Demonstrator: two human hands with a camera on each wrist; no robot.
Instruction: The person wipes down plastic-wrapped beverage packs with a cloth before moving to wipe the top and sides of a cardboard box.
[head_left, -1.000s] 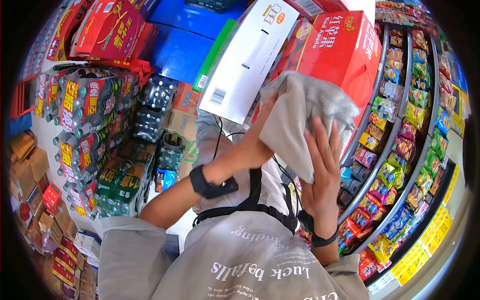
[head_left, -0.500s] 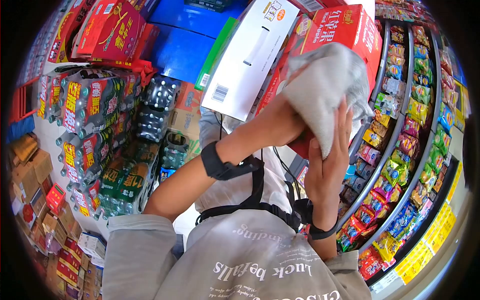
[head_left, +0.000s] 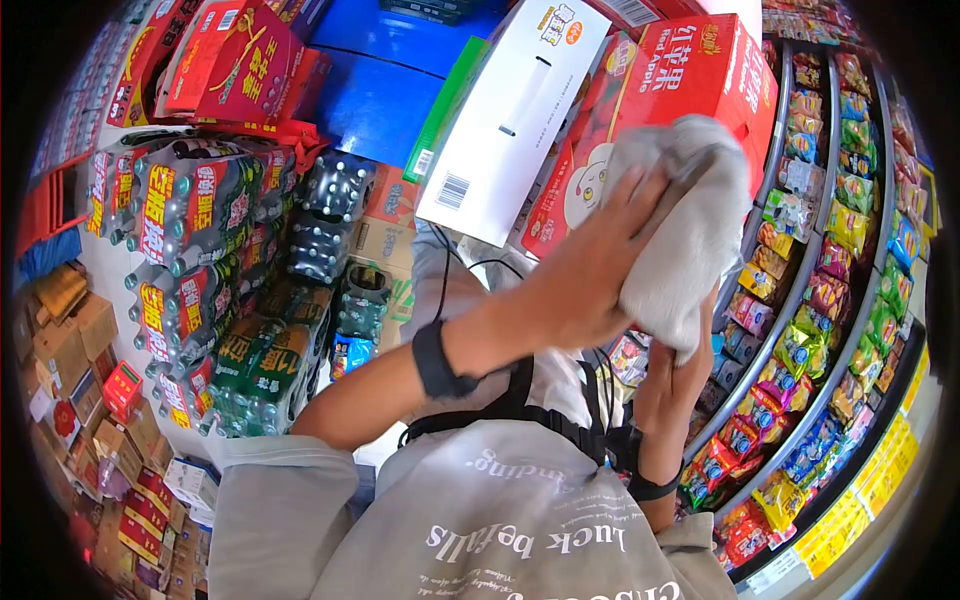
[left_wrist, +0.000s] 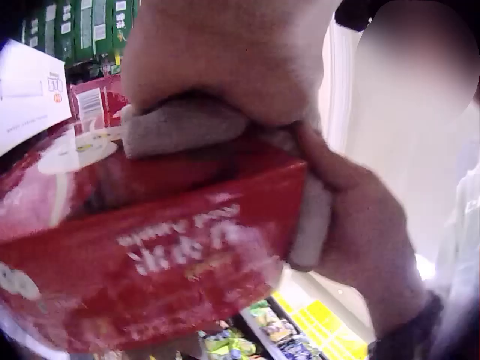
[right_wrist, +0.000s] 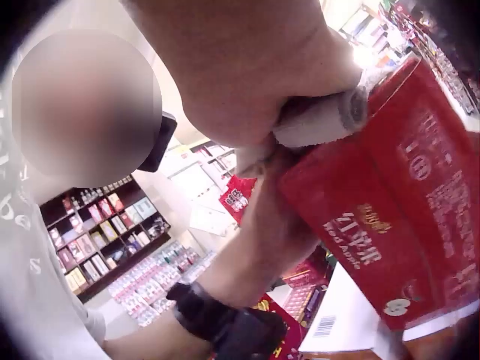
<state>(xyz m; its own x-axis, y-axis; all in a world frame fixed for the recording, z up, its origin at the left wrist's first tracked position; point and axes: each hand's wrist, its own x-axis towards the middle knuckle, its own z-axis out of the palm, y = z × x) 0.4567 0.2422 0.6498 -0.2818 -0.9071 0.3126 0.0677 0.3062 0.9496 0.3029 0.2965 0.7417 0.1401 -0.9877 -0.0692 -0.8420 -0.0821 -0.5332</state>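
Note:
A grey cloth (head_left: pixel 690 250) is pressed against the front corner of a red "Red Apple" carton (head_left: pixel 700 70) held up at head height. My left hand (head_left: pixel 610 250) lies over the cloth with its fingers curled round the bunched fabric. In the left wrist view the cloth (left_wrist: pixel 180 124) is squeezed between that hand and the carton (left_wrist: pixel 165 240). My right hand (head_left: pixel 675 385) is below the cloth and grips its lower end at the carton's corner. The right wrist view shows a rolled fold of cloth (right_wrist: pixel 322 120) in its fingers against the carton (right_wrist: pixel 382 195).
A white carton (head_left: pixel 500 130) leans beside the red one, with blue boxes (head_left: pixel 370 90) behind. Shrink-wrapped bottle packs (head_left: pixel 190 220) are stacked at the left. Curved shelves of snack bags (head_left: pixel 820 300) run down the right. Small boxes (head_left: pixel 90 380) crowd the floor at the lower left.
The cloth and both hands have moved rightward across the red carton's face. My left hand has come over the cloth, and my right hand has dropped beneath it.

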